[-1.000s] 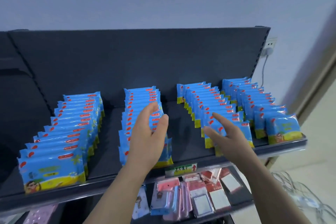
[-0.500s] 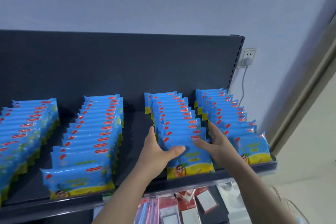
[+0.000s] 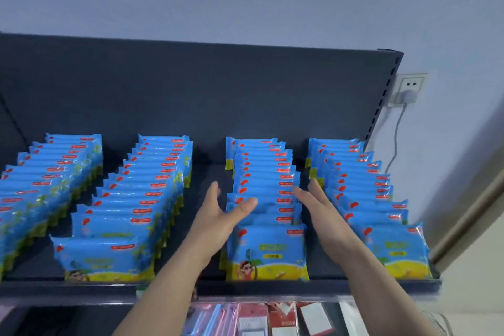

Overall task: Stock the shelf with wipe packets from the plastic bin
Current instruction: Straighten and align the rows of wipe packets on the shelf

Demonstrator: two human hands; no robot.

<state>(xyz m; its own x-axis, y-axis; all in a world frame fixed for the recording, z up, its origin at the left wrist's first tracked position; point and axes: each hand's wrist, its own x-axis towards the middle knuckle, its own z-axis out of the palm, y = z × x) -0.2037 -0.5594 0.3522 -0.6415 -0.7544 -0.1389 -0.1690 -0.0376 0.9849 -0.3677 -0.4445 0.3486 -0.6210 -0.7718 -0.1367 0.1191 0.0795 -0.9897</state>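
Both hands (image 3: 218, 218) (image 3: 321, 210) prob. touch pkt row (image 3: 266, 172).

4 rows of wipe packets (image 3: 266, 251) on 1 shelf (image 3: 272, 288), leftmost cut by frame's left edge; per-row nos. too blurred. 2 hands mid-frame: left hand (image 3: 218, 215), right hand (image 3: 324, 213). 1 wall socket (image 3: 412, 82) w/ 1 plug (image 3: 408, 96), upper right.

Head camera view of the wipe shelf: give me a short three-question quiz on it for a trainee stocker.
1. True or false: the left hand holds a packet lifted off the shelf.
2. Counting from the left, which row of wipe packets do both hands flank? A second, B third, C fourth.
3. On the right hand, are the fingers straight or curled into a fist?
Key: 1 false. 2 B, the third row. 3 straight.
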